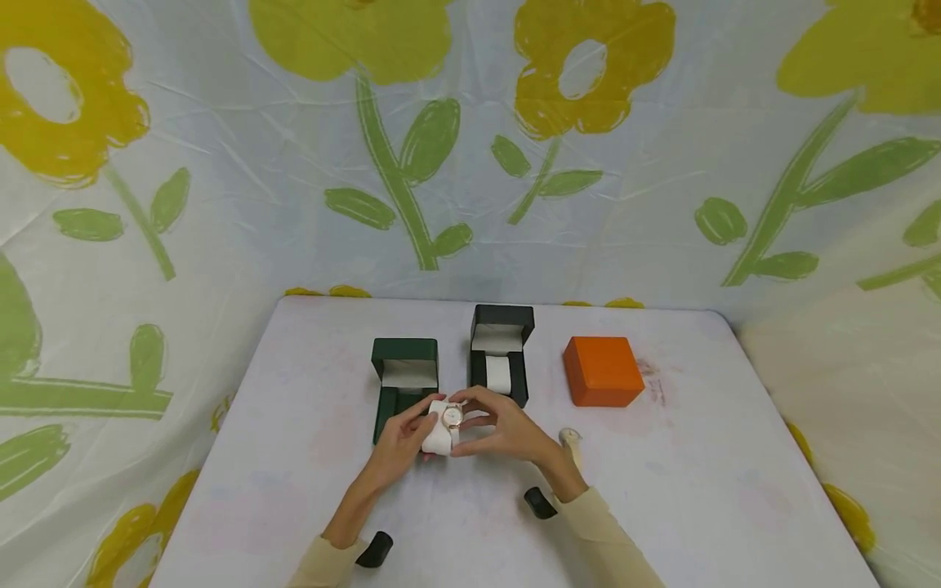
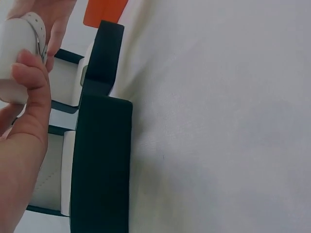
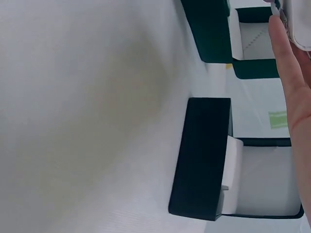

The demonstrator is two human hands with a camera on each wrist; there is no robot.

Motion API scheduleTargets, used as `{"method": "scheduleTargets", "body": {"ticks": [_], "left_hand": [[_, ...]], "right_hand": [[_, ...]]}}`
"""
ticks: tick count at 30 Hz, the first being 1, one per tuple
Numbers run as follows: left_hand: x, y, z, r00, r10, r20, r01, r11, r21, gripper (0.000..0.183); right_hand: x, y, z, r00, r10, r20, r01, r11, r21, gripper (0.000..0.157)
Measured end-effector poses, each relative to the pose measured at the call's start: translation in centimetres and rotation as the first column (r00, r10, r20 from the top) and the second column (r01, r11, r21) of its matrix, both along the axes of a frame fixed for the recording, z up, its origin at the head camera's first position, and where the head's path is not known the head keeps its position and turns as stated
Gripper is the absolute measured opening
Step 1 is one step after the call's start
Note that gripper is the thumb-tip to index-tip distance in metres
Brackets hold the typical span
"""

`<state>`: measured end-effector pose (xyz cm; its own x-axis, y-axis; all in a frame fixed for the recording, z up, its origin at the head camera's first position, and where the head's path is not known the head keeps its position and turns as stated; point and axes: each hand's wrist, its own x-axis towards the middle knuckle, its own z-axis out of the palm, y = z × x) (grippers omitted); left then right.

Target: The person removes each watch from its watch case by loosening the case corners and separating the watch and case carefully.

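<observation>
A white watch cushion (image 1: 437, 441) carries a wristwatch (image 1: 452, 417) with a round pale dial and a white strap. My left hand (image 1: 399, 445) grips the cushion from its left side, thumb across the front. On the other side, my right hand (image 1: 507, 426) pinches the watch at the cushion's edge, its fingers bent around it. The strap's holes (image 2: 35, 20) show in the left wrist view. Just behind my left hand stands an open green watch box (image 1: 405, 349). Beside it, an open black box (image 1: 503, 317) holds another white cushion (image 1: 498, 375).
A closed orange box (image 1: 604, 371) stands at the right on the white-covered table (image 1: 684, 457). Another watch (image 1: 569, 439) with a pale strap lies by my right forearm. Flower-printed cloth (image 1: 279, 180) hangs behind the table.
</observation>
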<state>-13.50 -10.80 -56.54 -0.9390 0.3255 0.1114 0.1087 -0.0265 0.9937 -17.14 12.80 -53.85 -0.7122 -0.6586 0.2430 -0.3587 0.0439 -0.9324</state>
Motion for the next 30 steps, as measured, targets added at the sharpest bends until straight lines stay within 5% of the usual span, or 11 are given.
{"method": "scheduleTargets", "body": {"ticks": [17, 30], "left_hand": [[-0.06, 0.17, 0.20, 1.000, 0.025, -0.017, -0.026, 0.998, -0.059, 0.044], [-0.11, 0.11, 0.03, 0.999, 0.045, -0.028, -0.048, 0.995, -0.082, 0.042]], "right_hand": [[0.34, 0.16, -0.84, 0.999, 0.008, 0.033, -0.007, 0.999, -0.035, 0.059], [0.82, 0.45, -0.88, 0.992, -0.066, 0.106, 0.074, 0.995, -0.071, 0.061]]}}
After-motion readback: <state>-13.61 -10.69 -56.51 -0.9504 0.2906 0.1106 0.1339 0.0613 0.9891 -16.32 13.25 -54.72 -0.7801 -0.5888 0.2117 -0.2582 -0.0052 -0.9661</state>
